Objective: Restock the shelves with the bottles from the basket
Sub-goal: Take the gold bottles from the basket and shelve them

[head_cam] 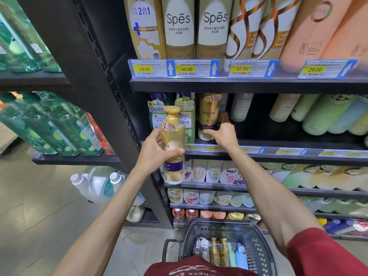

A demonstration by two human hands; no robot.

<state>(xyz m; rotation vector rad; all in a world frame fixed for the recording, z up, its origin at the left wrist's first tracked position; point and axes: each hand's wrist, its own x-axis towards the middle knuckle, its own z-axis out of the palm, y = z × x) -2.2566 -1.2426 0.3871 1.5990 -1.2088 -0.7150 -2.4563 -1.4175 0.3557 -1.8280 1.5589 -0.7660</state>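
Observation:
My left hand (157, 148) grips a gold Pantene bottle (173, 144) upright in front of the shelf's left end. A second gold Pantene bottle (209, 114) stands on the middle shelf (278, 150), and my right hand (223, 134) is wrapped around its base. The dark basket (258, 250) sits low at my waist and holds several bottles, two of them gold (219, 251).
Green and blue head & shoulders bottles (185, 118) stand left of the shelved Pantene. Pale bottles (318, 114) lie further right on that shelf. Tall Spes bottles (197, 26) fill the shelf above. Green bottles (59, 126) and white jugs (95, 186) are on the left rack.

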